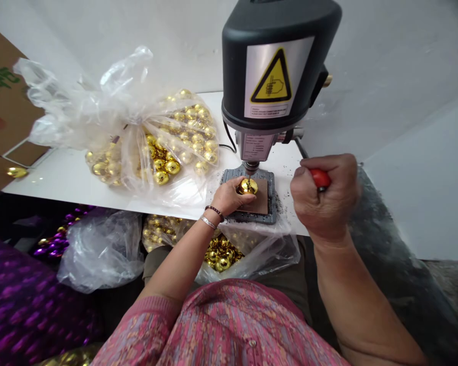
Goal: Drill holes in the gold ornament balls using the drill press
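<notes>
My left hand (231, 197) is closed around a shiny gold ball (249, 186), its thumb and fingers on either side. The ball rests over a brown board (258, 202) on the grey base plate (272, 185) of a bench drill press (278, 66). Right above the ball is the drill chuck (251, 166), its thin bit reaching down to the ball's top. Wrapped round the drill press lever, my right hand (324, 195) has the red knob (320, 178) sticking out between its fingers.
A tied clear bag of gold balls (164, 137) stands on the white table (61, 175), left of the drill. An open bag of gold balls (223, 254) sits at my lap. Purple balls (57, 236) lie lower left, near a cardboard box (3, 101). Dark shavings (284, 203) surround the base.
</notes>
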Demonstrator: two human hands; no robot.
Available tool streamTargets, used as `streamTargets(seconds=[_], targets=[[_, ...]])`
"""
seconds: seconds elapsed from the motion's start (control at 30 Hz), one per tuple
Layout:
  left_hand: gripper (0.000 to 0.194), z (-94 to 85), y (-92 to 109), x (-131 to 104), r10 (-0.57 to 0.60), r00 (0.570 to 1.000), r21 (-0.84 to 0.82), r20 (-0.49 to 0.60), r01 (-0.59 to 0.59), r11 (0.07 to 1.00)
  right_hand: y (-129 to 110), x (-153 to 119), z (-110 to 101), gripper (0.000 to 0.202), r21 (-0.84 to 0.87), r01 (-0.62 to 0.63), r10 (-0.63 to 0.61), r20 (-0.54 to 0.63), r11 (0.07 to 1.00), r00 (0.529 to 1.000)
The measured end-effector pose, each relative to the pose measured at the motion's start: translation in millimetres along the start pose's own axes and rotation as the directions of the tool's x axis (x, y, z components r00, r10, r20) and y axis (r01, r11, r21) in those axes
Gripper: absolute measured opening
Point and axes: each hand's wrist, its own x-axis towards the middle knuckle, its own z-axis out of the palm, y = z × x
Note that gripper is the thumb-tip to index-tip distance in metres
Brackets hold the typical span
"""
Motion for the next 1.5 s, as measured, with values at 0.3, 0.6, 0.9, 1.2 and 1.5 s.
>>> streamTargets(seconds=[0.3,0.6,0.9,1.2,1.5], targets=[[0.049,3.5,-3,0,0.022,0.999,0.060,-0.027,-0.020,0.998,19,-17,22,0.011,0.029,0.141,-0.134,-0.160,0.990,0.978],[0.045,0.0,8,-6,0.006,1.000,0.103,-0.022,-0.004,0.995,59,-38,59,0.014,0.199,0.183,-0.146,-0.190,0.963,0.971],[0.037,3.0,6,-8,0.015,0.998,0.011,-0.055,-0.014,1.000,18,0,18,0.017,0.177,0.031,-0.010,-0.118,0.984,0.993],[0.030,-6.9,9,-26,0.016,0.994,0.065,-0.107,-0.009,0.998,-15,68,10,0.024,0.269,-0.311,0.322,0.003,0.912,0.947],[0.056,-13.7,-16,-85,0.031,0.991,-0.077,-0.132,-0.041,0.996,-21,67,7,0.021,0.203,-0.345,0.350,0.013,0.916,0.937]])
